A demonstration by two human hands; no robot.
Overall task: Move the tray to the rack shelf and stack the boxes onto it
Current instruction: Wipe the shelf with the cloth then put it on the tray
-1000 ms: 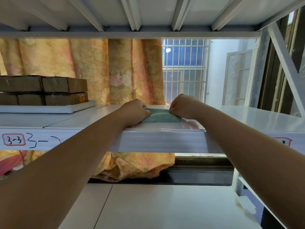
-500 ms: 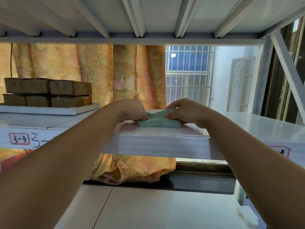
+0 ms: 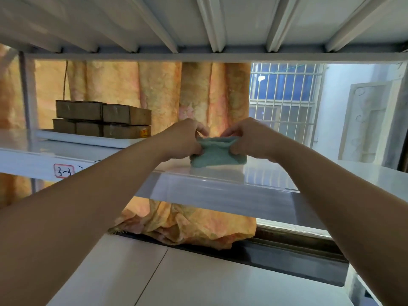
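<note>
On the rack shelf a white tray carries five brown boxes, three under two; left hand and right hand each pinch one green cloth nearby

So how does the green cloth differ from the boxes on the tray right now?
The green cloth is soft and bunched; the boxes are rigid brown cardboard. The cloth is pinched by the left hand and right hand; the boxes sit untouched, stacked in two layers on the white tray. Both are on the same rack shelf.
</note>
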